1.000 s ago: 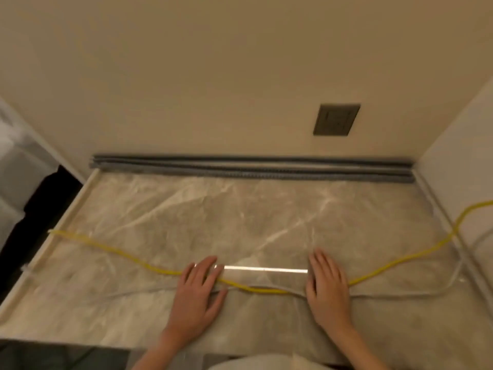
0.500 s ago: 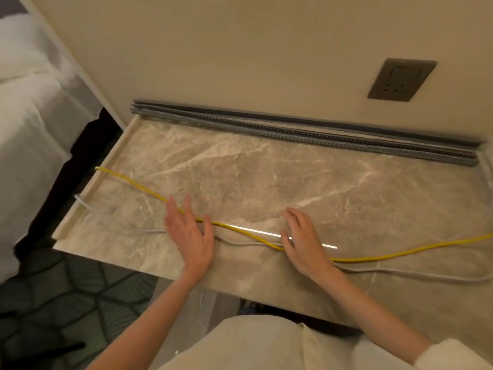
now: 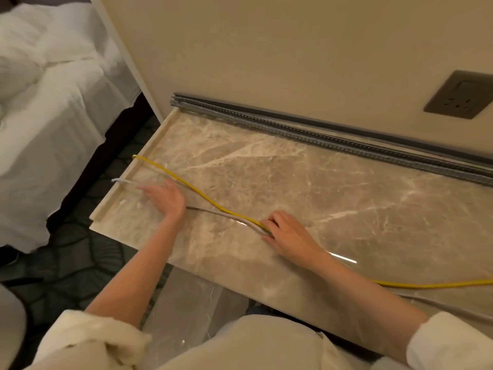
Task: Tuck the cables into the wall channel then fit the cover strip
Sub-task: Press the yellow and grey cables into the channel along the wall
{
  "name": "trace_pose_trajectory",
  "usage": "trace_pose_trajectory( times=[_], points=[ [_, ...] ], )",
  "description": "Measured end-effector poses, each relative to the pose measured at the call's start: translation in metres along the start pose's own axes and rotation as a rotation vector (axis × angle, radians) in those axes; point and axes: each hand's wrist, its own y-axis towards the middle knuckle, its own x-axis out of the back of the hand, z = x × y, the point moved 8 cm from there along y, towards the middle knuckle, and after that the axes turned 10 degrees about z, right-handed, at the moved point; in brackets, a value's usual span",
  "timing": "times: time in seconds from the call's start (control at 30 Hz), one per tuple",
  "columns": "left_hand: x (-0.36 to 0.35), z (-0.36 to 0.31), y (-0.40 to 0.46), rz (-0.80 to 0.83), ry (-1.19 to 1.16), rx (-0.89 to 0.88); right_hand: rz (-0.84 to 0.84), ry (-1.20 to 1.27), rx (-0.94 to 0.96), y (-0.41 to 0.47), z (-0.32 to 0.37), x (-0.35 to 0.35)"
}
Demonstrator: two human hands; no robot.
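A yellow cable point(image 3: 202, 196) and a grey cable point(image 3: 226, 215) run side by side across the marble shelf point(image 3: 333, 198), from its left edge toward the right. My right hand point(image 3: 286, 232) is curled over both cables near the shelf's front middle, fingers closed around them. Flat with spread fingers, my left hand point(image 3: 165, 197) rests over the grey cable near the left end, blurred by motion. The grey wall channel point(image 3: 333, 144) with its cover strip lies along the base of the wall, well behind both hands.
A dark wall socket point(image 3: 461, 96) sits on the beige wall at the right. A bed with white linen point(image 3: 45, 124) stands to the left, past a dark gap and patterned floor point(image 3: 88, 265). The shelf has a raised lip point(image 3: 125, 182) on its left side.
The view has swung left and down. My left hand slid left along the grey cable toward the shelf's left end. My right hand closed its fingers around both cables.
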Motion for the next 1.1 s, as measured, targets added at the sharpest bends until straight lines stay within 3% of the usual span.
trace_pose_trajectory(
  times=[0.17,0.37,0.5,0.67,0.83,1.1],
  points=[
    [-0.025,-0.032,0.042,0.051,0.002,0.010,0.005,-0.006,-0.097,0.016,-0.033,0.004],
    [-0.081,-0.073,0.071,0.280,-0.265,-0.002,-0.021,0.175,-0.331,0.033,-0.093,0.020],
    [-0.111,-0.098,0.095,0.354,-0.291,0.009,-0.026,-0.009,-0.291,0.036,-0.116,0.038],
    [-0.138,-0.120,0.111,0.407,-0.309,-0.011,0.010,0.036,-0.388,0.049,-0.151,0.049],
    [-0.158,-0.134,0.123,0.451,-0.309,-0.043,0.023,-0.152,-0.332,0.062,-0.156,0.070],
    [-0.175,-0.149,0.134,0.511,-0.300,-0.035,0.042,-0.257,-0.376,0.084,-0.179,0.086]
  ],
)
